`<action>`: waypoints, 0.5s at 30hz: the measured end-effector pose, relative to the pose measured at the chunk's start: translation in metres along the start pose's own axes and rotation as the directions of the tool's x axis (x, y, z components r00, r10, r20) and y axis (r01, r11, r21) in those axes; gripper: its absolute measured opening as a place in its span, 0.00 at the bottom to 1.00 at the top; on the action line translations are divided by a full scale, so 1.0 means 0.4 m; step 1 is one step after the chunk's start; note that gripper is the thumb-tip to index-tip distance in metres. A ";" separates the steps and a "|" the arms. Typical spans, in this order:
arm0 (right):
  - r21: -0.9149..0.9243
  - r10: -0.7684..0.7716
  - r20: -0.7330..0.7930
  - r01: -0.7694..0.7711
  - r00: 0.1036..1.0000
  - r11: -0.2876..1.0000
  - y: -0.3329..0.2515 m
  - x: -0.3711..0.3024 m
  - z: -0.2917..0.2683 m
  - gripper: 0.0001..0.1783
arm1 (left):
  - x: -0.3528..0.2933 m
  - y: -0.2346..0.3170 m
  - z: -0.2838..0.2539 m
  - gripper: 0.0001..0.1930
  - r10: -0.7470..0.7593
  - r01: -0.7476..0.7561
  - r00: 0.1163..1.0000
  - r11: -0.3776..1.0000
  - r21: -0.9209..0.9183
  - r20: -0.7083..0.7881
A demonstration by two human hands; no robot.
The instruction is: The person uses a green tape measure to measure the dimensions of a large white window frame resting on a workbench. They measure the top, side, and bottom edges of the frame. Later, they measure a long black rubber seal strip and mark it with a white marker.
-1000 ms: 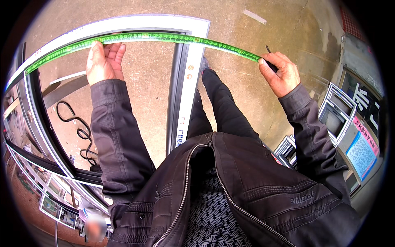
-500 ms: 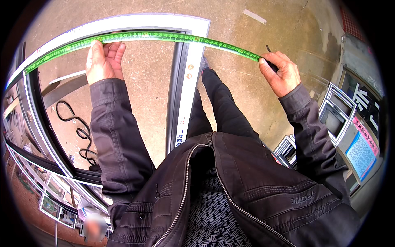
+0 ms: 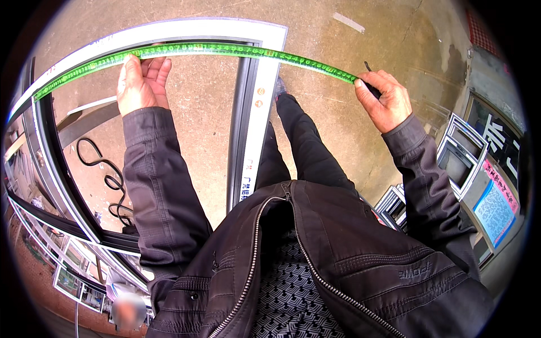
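A green tape measure (image 3: 232, 51) is drawn out along the far bar of a white and dark window frame (image 3: 225, 26). Its blade reaches from the frame's left corner past the right corner. My left hand (image 3: 138, 90) pinches the blade along the bar, thumb on top, some fingers curled behind. Beyond the frame's right corner, my right hand (image 3: 390, 101) grips the tape's dark case, mostly hidden in the palm, with the thumb at the blade's mouth. Between the right corner and this hand, the blade spans open air.
A black cord (image 3: 110, 180) lies coiled on the floor, seen through the frame. On the right stand more window frames (image 3: 462, 152) beside a blue and pink notice sheet (image 3: 496, 211). Other framed panels (image 3: 84, 281) and a blurred person (image 3: 128, 311) appear at lower left.
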State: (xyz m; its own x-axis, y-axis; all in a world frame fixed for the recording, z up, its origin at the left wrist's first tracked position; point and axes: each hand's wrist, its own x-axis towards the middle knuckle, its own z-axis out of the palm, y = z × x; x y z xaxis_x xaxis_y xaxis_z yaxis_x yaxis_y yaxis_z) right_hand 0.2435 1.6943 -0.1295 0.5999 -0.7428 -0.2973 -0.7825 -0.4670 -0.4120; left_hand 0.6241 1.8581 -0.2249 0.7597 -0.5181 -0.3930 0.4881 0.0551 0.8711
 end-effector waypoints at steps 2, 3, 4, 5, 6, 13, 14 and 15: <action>0.000 -0.001 -0.002 0.001 1.000 1.000 0.001 0.000 0.001 0.11 | 0.000 0.000 0.000 0.17 -0.001 0.001 1.000 1.000 -0.004 -0.004; -0.001 -0.005 -0.003 0.005 1.000 1.000 0.001 0.000 0.000 0.11 | 0.001 0.000 0.000 0.17 0.000 0.000 1.000 1.000 -0.005 -0.004; -0.001 -0.008 -0.004 0.008 1.000 1.000 0.001 0.000 0.000 0.11 | 0.001 -0.001 -0.001 0.17 0.001 -0.001 1.000 1.000 -0.006 -0.004; -0.001 -0.008 -0.002 0.008 1.000 1.000 0.000 0.001 -0.001 0.11 | 0.002 -0.001 -0.001 0.17 0.002 -0.002 1.000 1.000 -0.007 -0.004; 0.000 -0.006 -0.001 0.006 1.000 1.000 0.000 0.000 -0.001 0.11 | 0.001 -0.001 0.000 0.17 0.002 -0.002 1.000 1.000 -0.006 -0.002; 0.000 -0.005 0.004 0.005 1.000 1.000 0.001 -0.002 0.000 0.11 | -0.001 0.002 0.003 0.17 0.002 -0.002 1.000 1.000 -0.009 0.006; -0.001 -0.007 0.003 0.007 1.000 1.000 0.001 -0.002 -0.001 0.11 | -0.002 0.003 0.003 0.17 0.002 -0.002 1.000 1.000 -0.007 0.003; -0.001 -0.009 0.002 0.009 1.000 1.000 0.000 -0.002 -0.001 0.11 | -0.001 0.002 0.002 0.17 0.003 -0.003 1.000 1.000 -0.006 0.002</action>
State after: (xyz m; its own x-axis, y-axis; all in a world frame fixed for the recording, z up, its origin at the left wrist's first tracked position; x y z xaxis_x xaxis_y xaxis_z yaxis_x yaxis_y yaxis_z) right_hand 0.2428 1.6945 -0.1289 0.6069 -0.7378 -0.2955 -0.7774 -0.4738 -0.4138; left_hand 0.6239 1.8575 -0.2236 0.7601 -0.5197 -0.3901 0.4886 0.0612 0.8704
